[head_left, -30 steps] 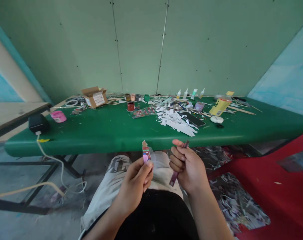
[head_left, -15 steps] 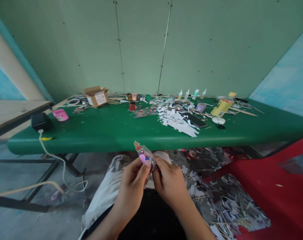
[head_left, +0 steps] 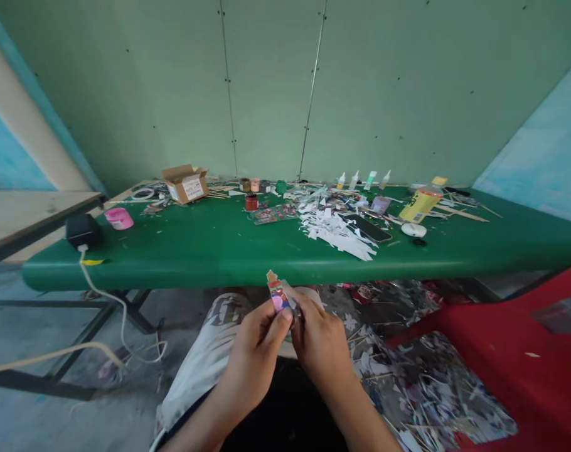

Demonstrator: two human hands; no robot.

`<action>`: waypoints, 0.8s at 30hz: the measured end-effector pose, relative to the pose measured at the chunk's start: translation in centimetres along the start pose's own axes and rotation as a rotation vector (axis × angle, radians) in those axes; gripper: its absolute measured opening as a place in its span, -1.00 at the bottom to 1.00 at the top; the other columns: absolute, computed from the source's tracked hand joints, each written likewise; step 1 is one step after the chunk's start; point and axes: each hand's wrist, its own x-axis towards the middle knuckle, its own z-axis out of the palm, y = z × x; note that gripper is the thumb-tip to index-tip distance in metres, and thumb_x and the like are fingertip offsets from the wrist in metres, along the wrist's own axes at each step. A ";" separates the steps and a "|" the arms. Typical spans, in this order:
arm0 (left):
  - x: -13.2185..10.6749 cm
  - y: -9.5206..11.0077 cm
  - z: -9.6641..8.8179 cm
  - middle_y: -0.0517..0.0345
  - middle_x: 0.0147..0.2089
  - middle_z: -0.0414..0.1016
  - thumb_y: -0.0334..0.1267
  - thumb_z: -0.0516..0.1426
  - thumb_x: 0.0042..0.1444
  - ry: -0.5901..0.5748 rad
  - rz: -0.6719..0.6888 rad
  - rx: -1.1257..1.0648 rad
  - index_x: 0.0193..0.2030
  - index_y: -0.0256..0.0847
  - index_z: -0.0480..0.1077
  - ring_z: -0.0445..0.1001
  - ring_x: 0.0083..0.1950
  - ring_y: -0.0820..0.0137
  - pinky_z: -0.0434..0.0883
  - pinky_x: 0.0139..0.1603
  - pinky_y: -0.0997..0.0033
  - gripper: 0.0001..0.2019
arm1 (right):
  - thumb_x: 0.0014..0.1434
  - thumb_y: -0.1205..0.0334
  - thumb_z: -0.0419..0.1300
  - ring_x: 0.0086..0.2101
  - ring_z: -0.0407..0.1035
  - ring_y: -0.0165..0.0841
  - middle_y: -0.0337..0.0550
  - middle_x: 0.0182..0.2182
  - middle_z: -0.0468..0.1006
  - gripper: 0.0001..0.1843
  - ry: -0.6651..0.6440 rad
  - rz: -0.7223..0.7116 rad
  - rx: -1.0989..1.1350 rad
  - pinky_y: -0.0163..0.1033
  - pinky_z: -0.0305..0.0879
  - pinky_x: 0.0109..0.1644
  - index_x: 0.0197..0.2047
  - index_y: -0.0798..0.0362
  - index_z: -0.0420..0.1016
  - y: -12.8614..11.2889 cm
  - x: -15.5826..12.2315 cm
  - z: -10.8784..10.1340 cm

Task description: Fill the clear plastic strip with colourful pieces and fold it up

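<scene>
My left hand (head_left: 260, 333) is closed, its thumb and fingers pinching a small printed strip (head_left: 277, 295) in red, pink and blue with a jagged brown tip pointing up. Beside it my right hand (head_left: 320, 333) is closed too, with its fingertips against a thin greyish, shiny piece (head_left: 289, 291). Whether that piece is a blade or clear film I cannot make out. Both hands are close together above my lap, just in front of the table edge, and the lower end of the strip is hidden by my fingers.
On the green table (head_left: 210, 245) lie white paper scraps (head_left: 337, 232), a phone (head_left: 368, 228), a red paint jar (head_left: 251, 202), a cardboard box (head_left: 187, 186), a yellow-labelled bottle (head_left: 420, 204) and a pink container (head_left: 118, 218). A red chair (head_left: 516, 320) stands at right over littered floor.
The strip has turned more upright and shifted slightly right, with my left hand moving along. The grey piece stays beside it in my right hand. The camera view has shifted a little.
</scene>
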 end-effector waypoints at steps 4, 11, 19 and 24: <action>0.1 0.4 -0.1 0.35 -0.59 0.01 -0.17 0.04 0.18 -0.097 -0.038 0.011 -0.47 -0.20 0.27 -0.04 -0.55 0.52 -0.04 -0.56 0.46 -0.76 | 0.20 0.39 -0.04 -0.41 0.56 -0.30 0.01 -0.17 0.65 -0.61 -0.009 0.050 -0.009 -0.31 0.41 -0.42 0.01 0.11 0.49 0.5 -0.3 0.5; 0.0 0.8 -0.1 0.37 -0.60 -0.01 -0.16 0.01 0.15 -0.254 -0.180 -0.038 -0.53 -0.17 0.13 -0.07 -0.56 0.52 -0.07 -0.56 0.45 -0.73 | 0.17 0.34 -0.01 -0.39 0.53 -0.30 -0.04 -0.22 0.65 -0.60 0.044 0.180 0.076 -0.30 0.39 -0.37 0.01 0.05 0.51 1.3 -0.6 1.3; -0.4 0.7 0.1 0.34 -0.58 0.06 -0.11 -0.02 0.22 -0.306 -0.179 0.025 -0.52 -0.18 0.15 0.02 -0.55 0.53 -0.01 -0.53 0.46 -0.68 | 0.13 0.25 -0.03 -0.77 -0.09 -0.48 -0.46 -0.74 0.08 -0.71 0.111 0.614 0.688 -0.37 -0.03 -0.71 -0.22 0.09 0.50 3.5 2.0 -1.7; -0.4 0.6 0.1 0.33 -0.56 0.05 -0.04 0.01 0.21 -0.205 -0.158 -0.123 -0.52 -0.18 0.16 0.01 -0.54 0.53 0.00 -0.54 0.47 -0.66 | 0.13 0.33 -0.02 -0.56 0.36 -0.41 -0.21 -0.53 0.52 -0.71 0.042 0.360 0.384 -0.33 0.29 -0.45 -0.27 0.05 0.53 3.2 1.4 -2.2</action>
